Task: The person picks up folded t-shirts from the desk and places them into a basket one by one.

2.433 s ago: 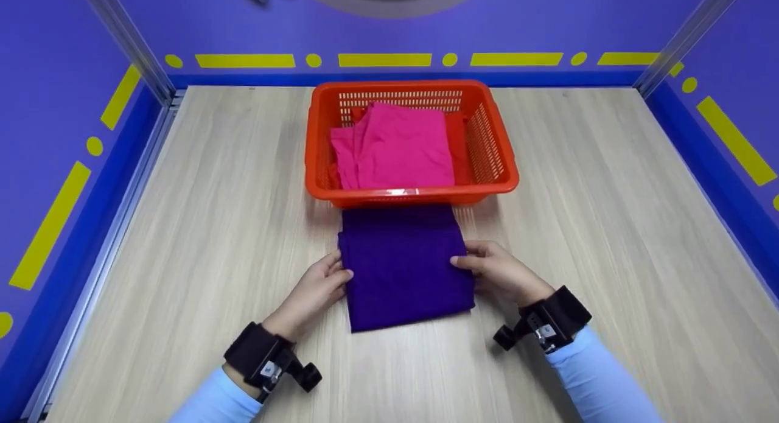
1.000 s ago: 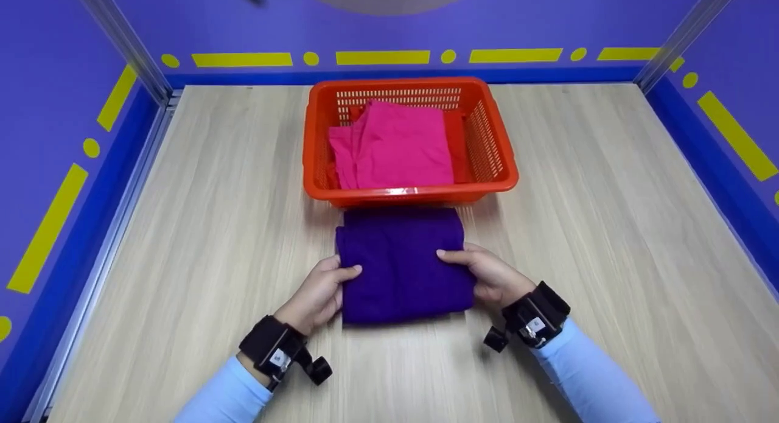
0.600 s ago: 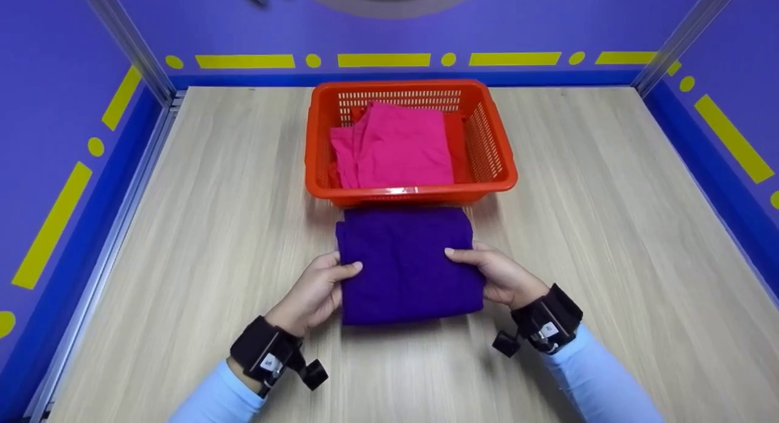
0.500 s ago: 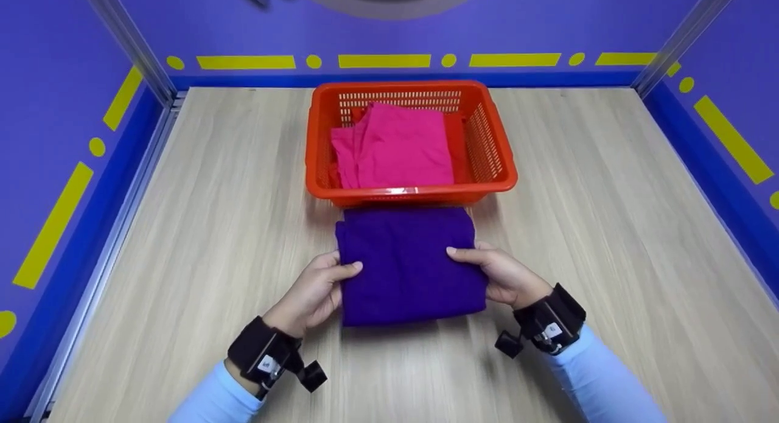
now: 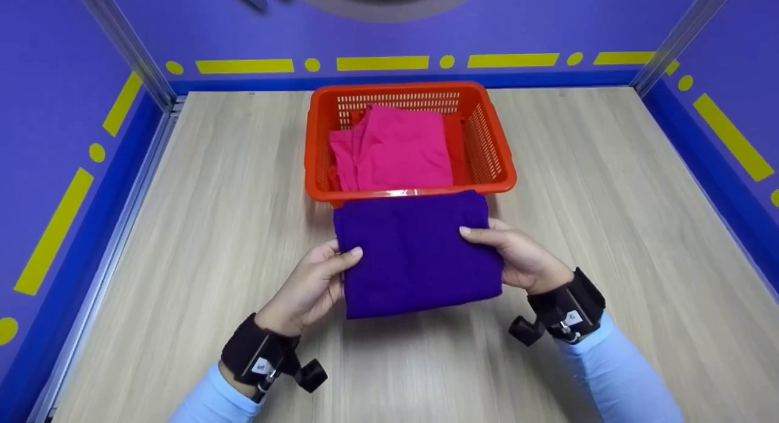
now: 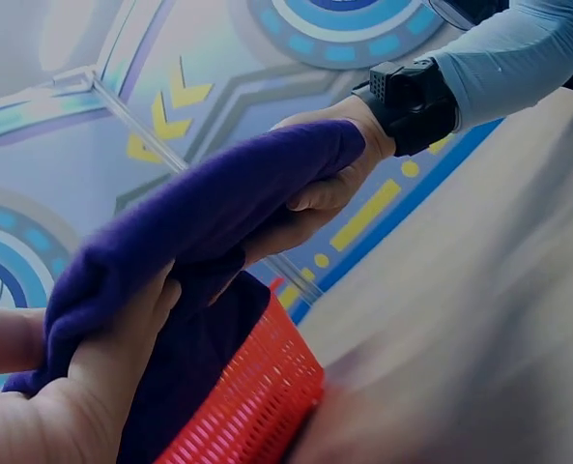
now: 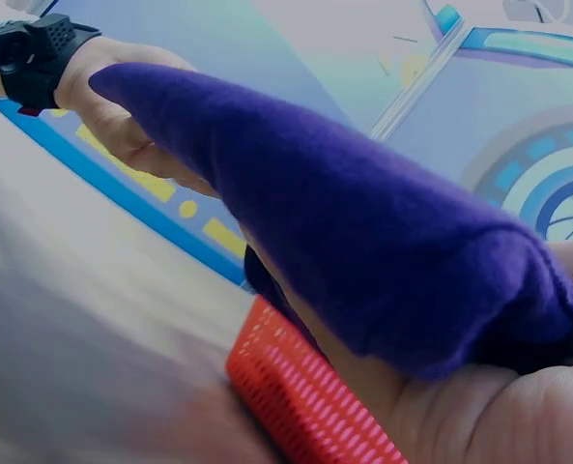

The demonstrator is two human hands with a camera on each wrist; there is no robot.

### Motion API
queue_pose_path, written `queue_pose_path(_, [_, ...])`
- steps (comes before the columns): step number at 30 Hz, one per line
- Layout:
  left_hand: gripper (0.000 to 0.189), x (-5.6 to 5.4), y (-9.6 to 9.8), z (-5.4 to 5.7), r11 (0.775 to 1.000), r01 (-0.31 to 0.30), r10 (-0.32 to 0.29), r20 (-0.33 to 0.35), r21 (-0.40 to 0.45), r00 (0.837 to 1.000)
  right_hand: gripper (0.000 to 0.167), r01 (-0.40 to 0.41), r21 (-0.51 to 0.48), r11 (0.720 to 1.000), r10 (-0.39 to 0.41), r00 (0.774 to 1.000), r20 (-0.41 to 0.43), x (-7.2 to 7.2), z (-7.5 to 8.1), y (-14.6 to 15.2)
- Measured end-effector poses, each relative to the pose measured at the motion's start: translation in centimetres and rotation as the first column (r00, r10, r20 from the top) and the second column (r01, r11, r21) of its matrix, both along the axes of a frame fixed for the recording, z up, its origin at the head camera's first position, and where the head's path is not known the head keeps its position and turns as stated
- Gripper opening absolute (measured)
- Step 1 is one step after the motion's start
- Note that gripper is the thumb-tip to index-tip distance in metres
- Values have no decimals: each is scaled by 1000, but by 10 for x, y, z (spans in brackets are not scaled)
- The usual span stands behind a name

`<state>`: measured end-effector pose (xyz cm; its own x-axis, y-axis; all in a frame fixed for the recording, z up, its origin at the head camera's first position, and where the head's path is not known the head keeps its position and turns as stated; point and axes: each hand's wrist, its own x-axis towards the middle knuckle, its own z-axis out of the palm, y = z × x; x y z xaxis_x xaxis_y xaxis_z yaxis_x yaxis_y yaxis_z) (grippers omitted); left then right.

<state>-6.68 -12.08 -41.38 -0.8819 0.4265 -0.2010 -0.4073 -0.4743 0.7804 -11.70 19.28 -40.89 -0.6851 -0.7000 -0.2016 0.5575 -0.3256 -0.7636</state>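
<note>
A folded purple cloth [image 5: 420, 255] hangs above the table in the head view, just in front of the basket, its far edge overlapping the basket's front rim in the picture. My left hand [image 5: 310, 283] grips its left side, thumb on top and fingers beneath. On the other side my right hand [image 5: 523, 255] pinches it the same way. Both wrist views show the cloth's thick folded edge [image 6: 199, 203] raised off the tabletop, with fingers reaching under it. Most fingers are hidden beneath the cloth in the head view.
An orange-red plastic basket [image 5: 502, 161] stands at the back middle of the wooden table [image 5: 213, 204]. Inside lie a folded pink cloth [image 5: 405, 149] and a red cloth [image 5: 456, 146] partly under it. Blue-purple walls [image 5: 389, 39] with yellow marks enclose the back and sides.
The purple cloth, held flat on the table at first, has been lifted and has moved slightly forward and right, toward the basket. Both hands have risen with it; the basket stays put.
</note>
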Motion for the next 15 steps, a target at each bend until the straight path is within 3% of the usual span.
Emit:
queue_pose_path(7, [41,-8,-2,20,1000,4,-6,-64,-26,998,22,15,-78,997,-16,1000,-17,-4,16,0])
queue_pose_path(15, [44,-33,2,33,993,-98,90,-126,-60,988,29,109,-77,991,-113,993,-45,-19,33,-6])
